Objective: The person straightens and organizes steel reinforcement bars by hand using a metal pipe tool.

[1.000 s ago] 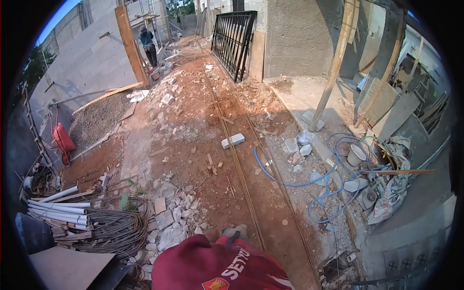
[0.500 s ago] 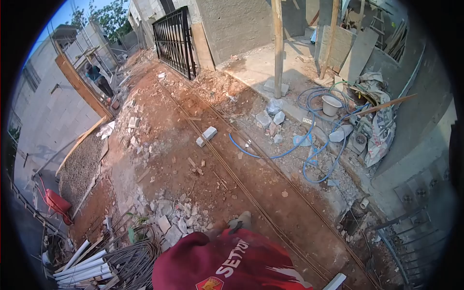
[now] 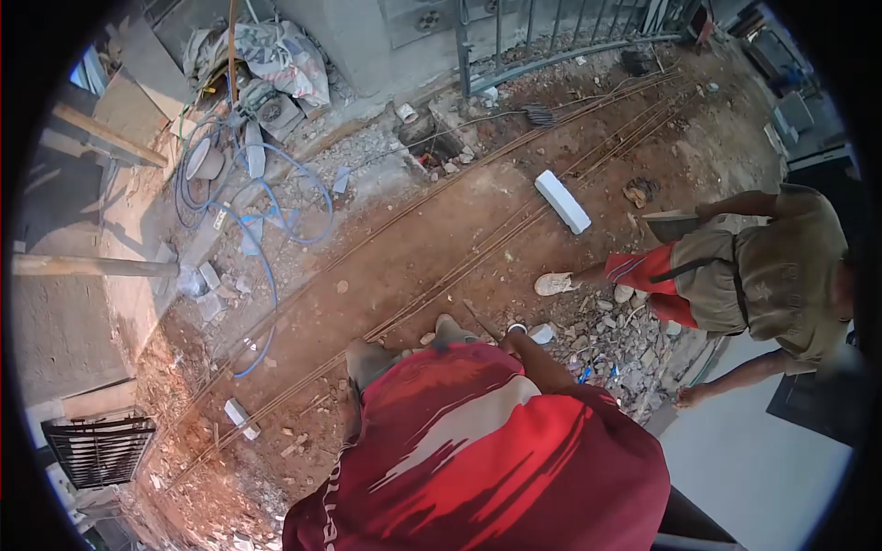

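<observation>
The step in hand seems to be one of placing the body: the right hand (image 3: pixel 506 343) is low in front of the red shirt (image 3: pixel 514 422), close by a thin stick (image 3: pixel 481 318) — whether it grips that stick, I cannot tell. The left hand cannot be made out. Long rods (image 3: pixel 409 314) lie on the soil just ahead, with a white block (image 3: pixel 563 202) beyond the right hand. Any next move calls for careful footing — a co-worker (image 3: pixel 795 275) is near, on the right.
</observation>
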`<state>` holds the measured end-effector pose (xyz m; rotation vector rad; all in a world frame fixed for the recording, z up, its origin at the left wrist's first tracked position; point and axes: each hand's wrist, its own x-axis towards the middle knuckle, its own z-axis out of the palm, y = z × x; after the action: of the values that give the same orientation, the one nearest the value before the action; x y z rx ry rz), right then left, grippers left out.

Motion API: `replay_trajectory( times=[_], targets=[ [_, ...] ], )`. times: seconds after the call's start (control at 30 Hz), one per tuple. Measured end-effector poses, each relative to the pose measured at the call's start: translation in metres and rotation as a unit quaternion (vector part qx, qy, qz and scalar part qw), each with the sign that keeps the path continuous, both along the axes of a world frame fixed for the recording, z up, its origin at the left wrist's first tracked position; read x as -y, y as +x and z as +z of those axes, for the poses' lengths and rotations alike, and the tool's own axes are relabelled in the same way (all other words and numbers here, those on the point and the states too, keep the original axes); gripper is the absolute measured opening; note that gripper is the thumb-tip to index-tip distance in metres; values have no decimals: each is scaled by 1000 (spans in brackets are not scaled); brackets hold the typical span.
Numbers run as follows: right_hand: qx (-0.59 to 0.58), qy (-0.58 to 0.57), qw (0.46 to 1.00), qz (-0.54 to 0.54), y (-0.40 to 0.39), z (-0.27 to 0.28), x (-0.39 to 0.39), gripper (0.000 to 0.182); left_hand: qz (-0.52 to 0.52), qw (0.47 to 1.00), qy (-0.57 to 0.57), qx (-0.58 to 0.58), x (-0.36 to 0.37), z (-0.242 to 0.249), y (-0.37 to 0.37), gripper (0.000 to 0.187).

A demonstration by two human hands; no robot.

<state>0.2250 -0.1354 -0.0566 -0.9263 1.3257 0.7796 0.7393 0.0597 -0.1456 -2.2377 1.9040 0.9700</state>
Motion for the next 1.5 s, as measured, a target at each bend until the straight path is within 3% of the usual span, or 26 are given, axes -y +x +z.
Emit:
replay_trajectory(
  times=[0.07, 0.1, 0.13, 0.2, 0.3, 0.33, 0.5, 0.7, 0.73, 0.77, 0.83, 0.9, 0.97, 1.03, 1.17, 1.27, 1.33, 1.4, 1.47, 1.5],
  targets=[
    [22, 48, 994, -101, -10, -66, -21, 25, 82, 997, 1, -3, 17, -8, 22, 16],
    [26, 11, 997, -67, -11, -113, -31, 26, 129, 992, -3, -6, 34, -10, 27, 16],
    [28, 3, 997, -72, -11, -91, -28, 26, 177, 984, -7, -10, 51, -14, 28, 16],
    [0, 3, 986, -168, -15, -21, -26, 61, 272, 962, -10, -23, 92, -20, 19, 15],
    [37, 38, 986, -161, -28, -51, -40, 59, 184, 978, 19, -100, 127, 7, 15, 19],
    [13, 29, 983, -180, -31, -44, -42, 58, -157, 986, -45, 19, 140, 3, 17, 24],
    [-99, 25, 953, -284, -14, -11, -60, 54, -247, 966, -69, 15, 226, 1, -32, 24],
    [-100, 51, 913, -393, 62, 22, -15, 49, -356, 931, -67, 47, 366, 46, -8, 23],
    [-104, 60, 906, -406, 73, 31, -10, 48, -107, 989, 59, -85, 402, 81, -27, 21],
    [-108, 69, 899, -420, 83, 39, -8, 47, 157, 950, 179, -203, 439, 114, -46, 20],
    [-115, 80, 880, -453, 101, 57, 4, 45, -51, 990, 95, -91, 497, 57, -14, 21],
    [-121, 90, 853, -499, 125, 66, 16, 43, 163, 954, 152, -201, 568, 113, -41, 24],
    [-128, 103, 820, -548, 152, 74, 16, 42, 131, 971, 79, -183, 625, 69, -26, 32],
    [-137, 113, 788, -589, 171, 87, 21, 40, 14, 992, 97, -81, 690, 38, -13, 43],
    [-146, 114, 734, -653, 177, 89, 42, 37, -114, 993, -5, 30, 767, 79, -70, 51],
    [-149, 66, 699, -697, 120, 73, 94, 35, -170, 984, -25, 43, 796, 82, -142, 50],
    [-152, 31, 676, -720, 68, 71, 129, 34, -273, 961, -40, 5, 804, 66, -196, 47],
    [-154, 9, 658, -737, 25, 80, 148, 33, -450, 890, -76, 22, 811, 7, -244, 42],
    [-156, -8, 645, -748, -25, 80, 155, 32, -280, 953, 12, -116, 774, 84, -329, 34],
    [-159, -17, 642, -750, -53, 78, 154, 32, -275, 954, 6, -121, 762, 108, -364, 34]
  ],
)
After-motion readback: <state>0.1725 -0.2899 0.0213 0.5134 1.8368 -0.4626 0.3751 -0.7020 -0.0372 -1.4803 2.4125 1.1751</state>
